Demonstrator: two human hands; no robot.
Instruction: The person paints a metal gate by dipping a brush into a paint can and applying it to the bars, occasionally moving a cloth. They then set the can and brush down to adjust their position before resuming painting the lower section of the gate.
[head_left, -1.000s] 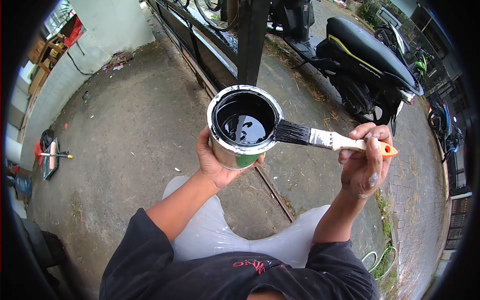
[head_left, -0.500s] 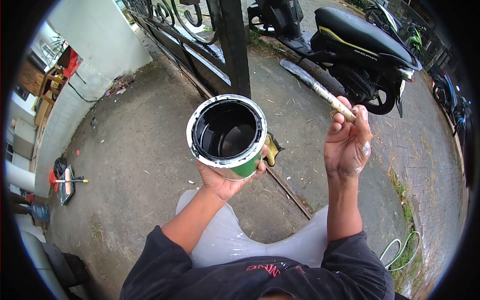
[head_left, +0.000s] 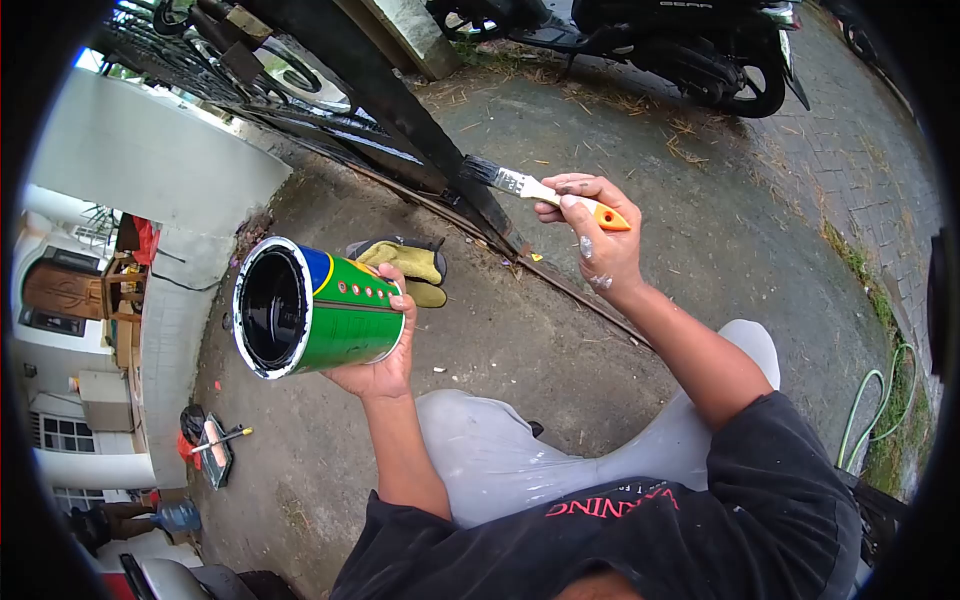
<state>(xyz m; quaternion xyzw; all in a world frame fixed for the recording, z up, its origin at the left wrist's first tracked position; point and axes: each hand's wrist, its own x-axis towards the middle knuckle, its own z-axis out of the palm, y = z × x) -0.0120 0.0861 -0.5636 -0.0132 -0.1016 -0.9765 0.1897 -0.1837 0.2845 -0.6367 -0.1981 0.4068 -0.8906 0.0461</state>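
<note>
My left hand (head_left: 382,365) holds a green paint can (head_left: 312,309) with black paint inside, out to the left above the concrete ground. My right hand (head_left: 590,232) grips a paintbrush (head_left: 532,188) by its orange-tipped handle. The black bristles touch the lower part of a black metal gate post (head_left: 385,100). A yellow work glove (head_left: 408,266) lies on the ground near the post's foot, just past the can.
A black scooter (head_left: 680,40) is parked beyond the gate rail (head_left: 560,285). A paint tray with a roller (head_left: 213,446) lies on the ground at the lower left. A white wall (head_left: 150,160) stands at the left. A green hose (head_left: 875,410) lies on grass at the right.
My right hand swung the brush from the can's rim out to the gate post. My left hand moved the can left and away from the brush. The view turned toward the gate.
</note>
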